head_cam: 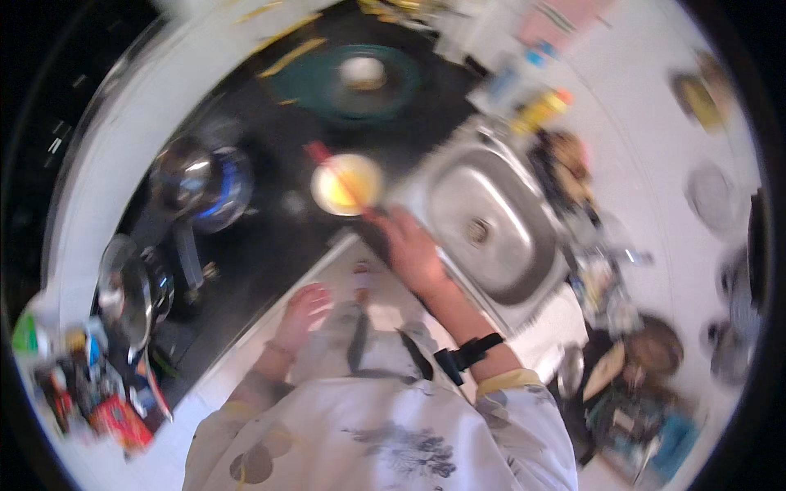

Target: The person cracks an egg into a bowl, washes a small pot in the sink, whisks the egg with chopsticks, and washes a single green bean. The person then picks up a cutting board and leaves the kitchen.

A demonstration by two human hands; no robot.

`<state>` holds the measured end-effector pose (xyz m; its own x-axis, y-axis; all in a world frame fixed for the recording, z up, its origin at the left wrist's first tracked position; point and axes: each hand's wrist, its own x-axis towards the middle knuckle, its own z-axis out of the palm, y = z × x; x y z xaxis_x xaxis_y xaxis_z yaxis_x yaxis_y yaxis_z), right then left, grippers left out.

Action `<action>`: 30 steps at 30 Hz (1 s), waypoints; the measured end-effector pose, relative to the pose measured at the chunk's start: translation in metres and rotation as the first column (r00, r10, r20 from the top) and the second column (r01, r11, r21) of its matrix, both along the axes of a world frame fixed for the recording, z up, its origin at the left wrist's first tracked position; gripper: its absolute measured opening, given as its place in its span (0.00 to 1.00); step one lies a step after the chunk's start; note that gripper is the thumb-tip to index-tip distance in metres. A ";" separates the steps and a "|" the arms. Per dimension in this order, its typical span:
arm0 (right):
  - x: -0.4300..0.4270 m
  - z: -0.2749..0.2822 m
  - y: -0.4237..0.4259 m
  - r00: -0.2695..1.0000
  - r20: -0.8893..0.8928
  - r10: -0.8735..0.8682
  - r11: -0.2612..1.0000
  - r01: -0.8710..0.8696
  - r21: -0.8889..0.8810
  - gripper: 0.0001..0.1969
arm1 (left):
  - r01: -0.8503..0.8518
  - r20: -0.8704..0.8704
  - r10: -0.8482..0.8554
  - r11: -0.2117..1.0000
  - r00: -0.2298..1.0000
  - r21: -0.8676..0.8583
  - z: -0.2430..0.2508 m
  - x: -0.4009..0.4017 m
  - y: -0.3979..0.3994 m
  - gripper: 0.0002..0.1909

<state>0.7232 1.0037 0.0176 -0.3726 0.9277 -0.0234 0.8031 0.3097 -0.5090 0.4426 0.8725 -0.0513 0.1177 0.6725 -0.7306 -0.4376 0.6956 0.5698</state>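
Note:
A white bowl (pixel 319 191) with yellow contents sits on the black countertop (pixel 270 227) ahead of me. A thin red stick, perhaps a chopstick (pixel 319 152), lies across the bowl, slanting from its far left rim towards me. My right hand (pixel 408 245) reaches over the counter corner beside the sink, its fingertips at the near end of the red stick. Blur hides whether the fingers grip it. My left hand (pixel 305 313) hangs by the counter's front edge with nothing in it, its fingers somewhat apart. A black band (pixel 470 357) circles my right forearm.
A stainless steel sink (pixel 491 221) lies to the right. Shiny metal cookware (pixel 187 175) and a lidded pan (pixel 126 288) stand left. A dark green tray (pixel 295 80) holds a white round item (pixel 362 72) at the back. A yellow bottle (pixel 540 112) stands behind the sink.

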 end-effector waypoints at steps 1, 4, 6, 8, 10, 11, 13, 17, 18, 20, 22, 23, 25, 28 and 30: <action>0.030 -0.029 -0.033 0.994 -0.048 -0.094 0.992 0.098 0.084 0.30 | 0.063 -0.056 -0.063 0.998 0.996 -0.003 0.002 0.019 0.005 0.18; 0.091 -0.027 -0.111 0.920 -0.233 -0.315 0.924 0.354 0.148 0.14 | 0.144 -0.131 -0.150 0.988 0.980 -0.056 0.004 0.044 0.016 0.21; 0.153 -0.040 -0.174 0.773 -0.231 -0.591 0.778 0.622 0.091 0.08 | 0.190 -0.119 -0.193 0.981 0.974 -0.036 0.008 0.076 0.019 0.22; 0.212 -0.075 -0.250 0.302 -0.381 -0.874 0.387 0.906 -0.170 0.05 | 0.298 -0.094 -0.298 0.954 0.950 -0.023 -0.001 0.110 0.017 0.21; 0.269 -0.096 -0.324 -0.446 -0.412 -0.795 -0.125 0.784 -0.608 0.05 | 0.389 -0.062 -0.390 0.921 0.919 -0.020 -0.006 0.141 0.013 0.21; 0.294 -0.095 -0.352 -0.665 -0.375 -0.646 -0.276 0.661 -0.698 0.08 | 0.411 -0.078 -0.411 0.911 0.908 -0.017 0.000 0.159 0.008 0.21; 0.347 -0.098 -0.409 -0.840 -0.399 -0.367 -0.442 0.535 -0.720 0.10 | 0.477 -0.132 -0.479 0.878 0.868 -0.048 0.015 0.199 -0.007 0.20; 0.432 -0.101 -0.452 -0.874 -0.474 -0.103 -0.322 0.480 -0.816 0.10 | 0.560 -0.148 -0.563 0.826 0.813 -0.068 0.024 0.248 -0.030 0.19; 0.445 -0.102 -0.463 -0.858 -0.492 -0.151 -0.173 0.513 -0.841 0.13 | 0.586 -0.140 -0.590 0.807 0.795 -0.075 0.029 0.260 -0.034 0.19; 0.466 -0.109 -0.469 -0.864 -0.483 -0.138 -0.153 0.501 -0.852 0.13 | 0.610 -0.131 -0.610 0.791 0.782 -0.041 0.039 0.273 -0.046 0.19; 0.478 -0.110 -0.457 -0.889 -0.434 -0.147 -0.173 0.455 -0.873 0.12 | 0.627 -0.137 -0.623 0.779 0.770 -0.016 0.043 0.272 -0.053 0.18; 0.477 -0.110 -0.453 -0.887 -0.432 -0.164 -0.152 0.455 -0.877 0.12 | 0.608 -0.148 -0.602 0.794 0.785 -0.010 0.047 0.268 -0.057 0.18; 0.474 -0.112 -0.457 -0.860 -0.460 -0.220 -0.149 0.495 -0.856 0.10 | 0.605 -0.200 -0.596 0.796 0.777 -0.022 0.056 0.261 -0.063 0.18; 0.469 -0.100 -0.447 -0.845 -0.518 -0.134 -0.030 0.526 -0.850 0.07 | 0.541 -0.211 -0.529 0.841 0.822 0.001 0.063 0.239 -0.070 0.18; 0.465 -0.087 -0.437 -0.816 -0.571 -0.087 0.031 0.571 -0.821 0.06 | 0.517 -0.224 -0.500 0.856 0.837 0.020 0.065 0.221 -0.074 0.18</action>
<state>1.1885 0.5670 -0.0695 0.8314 0.0841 -0.5493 -0.5242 0.4466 -0.7251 0.6635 0.7981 0.0142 0.3132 0.6134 -0.7250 0.0969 0.7388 0.6669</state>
